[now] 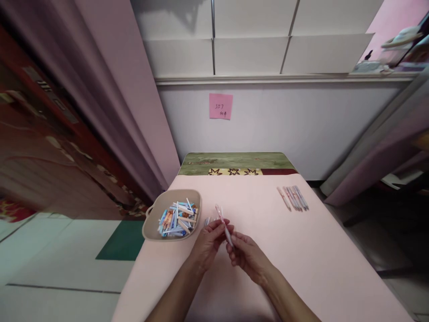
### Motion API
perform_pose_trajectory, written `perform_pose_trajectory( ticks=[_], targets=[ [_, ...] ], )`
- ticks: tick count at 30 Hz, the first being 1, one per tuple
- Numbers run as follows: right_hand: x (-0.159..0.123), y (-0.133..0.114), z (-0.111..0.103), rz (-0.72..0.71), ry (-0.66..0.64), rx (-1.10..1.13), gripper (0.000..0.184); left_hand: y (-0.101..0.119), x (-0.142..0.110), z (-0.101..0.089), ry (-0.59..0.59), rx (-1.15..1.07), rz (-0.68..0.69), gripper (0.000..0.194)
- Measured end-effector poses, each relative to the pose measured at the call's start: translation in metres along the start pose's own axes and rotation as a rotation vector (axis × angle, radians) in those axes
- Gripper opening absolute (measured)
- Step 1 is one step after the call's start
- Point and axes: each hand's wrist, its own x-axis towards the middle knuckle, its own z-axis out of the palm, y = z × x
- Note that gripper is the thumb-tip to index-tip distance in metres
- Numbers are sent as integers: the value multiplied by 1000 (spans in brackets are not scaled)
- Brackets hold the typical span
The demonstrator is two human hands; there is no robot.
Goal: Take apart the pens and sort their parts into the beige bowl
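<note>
Pink-and-white slim pen [228,234] is up over the pale pink tablecloth [318,264], clamped at two spots: left hand [207,243] pinches it around mid-length, right hand [248,256] has fingertips closed on the near end. Long axis runs away from the body, far tip leaning left, near end sloping right into the right fingers. Far tip sticks out free past the left fingertips. Fanned row of slim pastel pens [294,198] lies well off to the right and a bit farther out, slanting much the same way as the held one; right hand is the nearer of the two. Beige plastic basket with a loop handle [153,223], holding a jumble of blue, white and orange pens [177,220], sits left, nearer the left hand. Hard to read: small cluster of pens [209,220] just beyond the left hand, partly covered by it, so no count and no clear axis. Fingers hide the held pen's middle and part of its near end; can't tell which end writes, or whether a cap or clip is under the grip. Pens at the bottom of the basket are buried, and both forearms run off the lower edge.
</note>
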Motion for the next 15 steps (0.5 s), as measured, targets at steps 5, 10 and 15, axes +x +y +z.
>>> perform_pose_trajectory(
  ticks=[5, 10, 15],
  targets=[
    [-2, -1, -3, 231, -82, 119, 37, 2, -5, -2, -49, -77, -61, 21],
    [2, 3, 0, -51, 167, -212, 39, -1, -2, -3, 97, -41, 73, 22],
    [3, 7, 3, 74, 159, -141, 55, -6, 0, -4, 85, -20, 52, 23]
  ],
)
